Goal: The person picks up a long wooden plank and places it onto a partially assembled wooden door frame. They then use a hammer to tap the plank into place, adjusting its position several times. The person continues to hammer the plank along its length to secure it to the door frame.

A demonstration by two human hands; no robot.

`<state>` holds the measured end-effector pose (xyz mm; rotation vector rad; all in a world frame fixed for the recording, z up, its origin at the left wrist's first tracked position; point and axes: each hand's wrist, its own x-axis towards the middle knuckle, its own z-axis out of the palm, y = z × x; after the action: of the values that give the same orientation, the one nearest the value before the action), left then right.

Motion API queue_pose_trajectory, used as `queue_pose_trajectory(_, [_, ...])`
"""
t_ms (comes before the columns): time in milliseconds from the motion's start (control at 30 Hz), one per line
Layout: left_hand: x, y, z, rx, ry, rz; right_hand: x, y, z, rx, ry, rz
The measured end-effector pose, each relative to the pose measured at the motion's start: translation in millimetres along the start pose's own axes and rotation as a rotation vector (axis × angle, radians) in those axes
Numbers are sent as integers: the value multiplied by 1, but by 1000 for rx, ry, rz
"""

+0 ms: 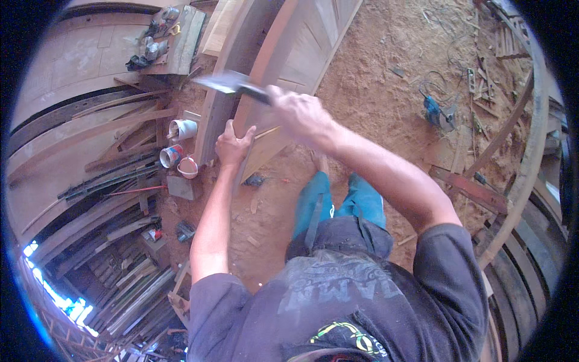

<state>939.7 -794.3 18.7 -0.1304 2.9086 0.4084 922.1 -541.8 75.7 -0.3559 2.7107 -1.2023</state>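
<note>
My right hand (300, 114) is closed round the black handle of a tool with a broad pale metal blade (220, 82). Motion smears the blade, so its exact kind is unclear. It points left, over the curved wooden workpiece. My left hand (234, 146) grips the near end of a curved wooden board (272, 51), thumb on the right side and fingers on the left. The blade is up and to the left of that hand. A second curved plank (212, 114) runs alongside, with a dark gap between the two. A panelled wooden face (310, 45) adjoins the board's right side.
At the left stand a white bucket (183, 130), a paint can (170, 157) and a small pail (188, 168). A blue power tool (432, 111) with a cord lies on the sawdust-covered ground at right. Stacked planks (129, 283) fill the lower left; a bench (181, 45) holds tools.
</note>
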Motion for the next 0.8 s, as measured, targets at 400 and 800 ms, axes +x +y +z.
queue_pose_trajectory(400, [-9, 0, 16, -66, -4, 27, -2, -42, -26, -43, 32, 24])
queue_pose_trajectory(800, [6, -7, 0, -293, -207, 126, -117, 51, 17, 297, 58, 429])
